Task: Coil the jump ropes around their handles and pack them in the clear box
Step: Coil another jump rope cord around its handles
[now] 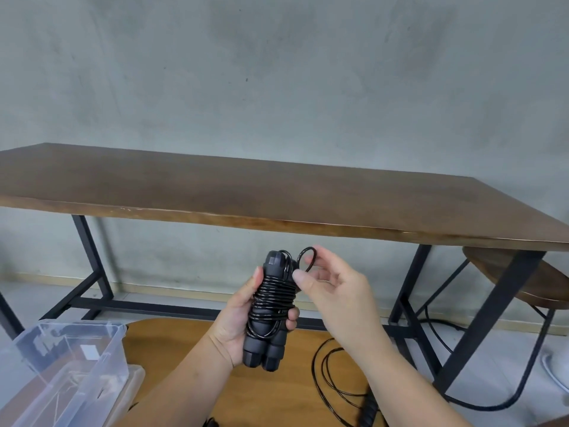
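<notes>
My left hand (237, 318) grips a black jump rope (271, 306) upright, its two handles side by side with the cord wound many times around them. My right hand (332, 282) pinches the last small loop of cord (308, 257) beside the handles' top ends. A second black jump rope (335, 383) lies uncoiled on the low wooden surface at the bottom right, one handle near the frame's bottom edge. The clear box (61, 362) stands open at the bottom left; I see no rope inside it.
A long brown table (277, 192) with black metal legs stands ahead against a grey wall. A round wooden stool (529, 278) sits under its right end. The clear box's lid (135, 383) lies beneath or beside the box. A low wooden surface (277, 380) lies below my hands.
</notes>
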`<state>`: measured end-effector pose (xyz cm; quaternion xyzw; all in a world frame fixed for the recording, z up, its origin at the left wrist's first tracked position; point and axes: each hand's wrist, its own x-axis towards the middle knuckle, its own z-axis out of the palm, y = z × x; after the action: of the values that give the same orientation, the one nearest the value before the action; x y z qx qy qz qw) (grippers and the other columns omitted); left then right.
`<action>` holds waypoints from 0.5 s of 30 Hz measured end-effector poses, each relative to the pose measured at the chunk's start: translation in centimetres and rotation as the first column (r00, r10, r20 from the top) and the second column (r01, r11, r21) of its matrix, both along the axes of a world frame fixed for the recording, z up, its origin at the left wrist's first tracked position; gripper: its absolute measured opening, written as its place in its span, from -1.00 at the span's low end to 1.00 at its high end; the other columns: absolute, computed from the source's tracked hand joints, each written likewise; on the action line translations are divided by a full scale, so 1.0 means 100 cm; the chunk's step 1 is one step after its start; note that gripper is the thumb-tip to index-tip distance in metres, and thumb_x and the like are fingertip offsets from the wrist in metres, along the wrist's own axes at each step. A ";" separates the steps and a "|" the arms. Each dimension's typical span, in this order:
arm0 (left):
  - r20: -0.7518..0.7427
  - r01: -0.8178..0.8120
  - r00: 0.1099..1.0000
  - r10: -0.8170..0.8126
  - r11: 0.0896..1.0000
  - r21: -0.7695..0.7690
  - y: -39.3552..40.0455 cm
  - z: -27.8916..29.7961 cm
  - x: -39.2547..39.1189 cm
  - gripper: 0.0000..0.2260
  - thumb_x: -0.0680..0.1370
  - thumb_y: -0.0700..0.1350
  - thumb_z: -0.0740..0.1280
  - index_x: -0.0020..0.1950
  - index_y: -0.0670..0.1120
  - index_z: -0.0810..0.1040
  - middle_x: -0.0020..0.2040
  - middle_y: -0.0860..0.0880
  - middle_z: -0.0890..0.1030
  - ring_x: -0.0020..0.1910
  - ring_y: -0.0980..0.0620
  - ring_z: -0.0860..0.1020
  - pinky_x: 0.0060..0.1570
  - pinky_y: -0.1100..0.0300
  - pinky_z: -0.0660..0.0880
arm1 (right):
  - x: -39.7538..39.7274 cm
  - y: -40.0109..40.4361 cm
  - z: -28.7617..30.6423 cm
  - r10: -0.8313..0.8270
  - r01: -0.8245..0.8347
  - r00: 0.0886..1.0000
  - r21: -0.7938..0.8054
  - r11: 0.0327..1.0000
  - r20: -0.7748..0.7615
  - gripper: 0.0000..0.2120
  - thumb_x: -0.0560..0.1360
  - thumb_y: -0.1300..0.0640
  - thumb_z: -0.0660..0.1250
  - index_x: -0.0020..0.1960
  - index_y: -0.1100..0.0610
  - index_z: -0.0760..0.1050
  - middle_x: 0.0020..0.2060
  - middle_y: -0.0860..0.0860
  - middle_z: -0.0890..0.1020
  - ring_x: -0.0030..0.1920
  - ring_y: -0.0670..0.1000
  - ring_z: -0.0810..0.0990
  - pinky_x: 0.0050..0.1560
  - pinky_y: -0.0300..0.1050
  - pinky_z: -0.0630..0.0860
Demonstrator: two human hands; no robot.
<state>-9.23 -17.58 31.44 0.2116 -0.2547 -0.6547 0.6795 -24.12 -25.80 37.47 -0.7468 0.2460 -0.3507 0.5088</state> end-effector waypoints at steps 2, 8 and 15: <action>0.010 0.008 1.000 -0.008 1.000 -0.005 -0.001 -0.001 -0.002 -0.24 0.47 0.19 0.44 0.51 -0.21 0.31 0.07 -0.17 0.56 -0.18 -0.10 0.56 -0.14 0.08 0.58 | 0.001 0.002 -0.002 -0.126 0.115 0.991 -0.228 0.967 -0.035 -0.84 0.53 0.01 0.40 0.11 -0.11 0.59 -0.21 -0.12 0.61 -0.09 -0.16 0.61 -0.12 -0.30 0.55; 0.088 0.041 0.995 -0.044 0.998 0.039 -0.003 -0.007 -0.004 -0.30 0.46 0.22 0.44 0.38 -0.27 0.47 0.01 -0.21 0.53 -0.18 -0.08 0.55 -0.13 0.10 0.57 | 0.004 -0.013 0.000 -0.328 0.224 0.940 -0.556 0.801 -0.095 -0.79 0.57 0.10 0.36 0.17 0.08 0.66 -0.16 -0.11 0.65 -0.15 -0.18 0.57 -0.17 -0.49 0.41; 0.117 0.017 0.993 -0.024 0.998 0.057 -0.002 -0.010 0.000 -0.29 0.47 0.24 0.42 0.40 -0.26 0.45 0.01 -0.19 0.51 -0.16 -0.08 0.55 -0.13 0.11 0.56 | 0.002 -0.020 0.014 -0.091 -0.025 0.954 -0.377 0.926 -0.287 -0.81 0.62 0.10 0.28 -0.02 -0.07 0.67 -0.32 -0.22 0.62 -0.24 -0.23 0.55 -0.20 -0.37 0.43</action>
<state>-9.20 -17.81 30.44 0.2663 -0.2782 -0.6549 0.6503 -23.93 -27.84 38.91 -0.8705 0.2611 -0.2827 0.3070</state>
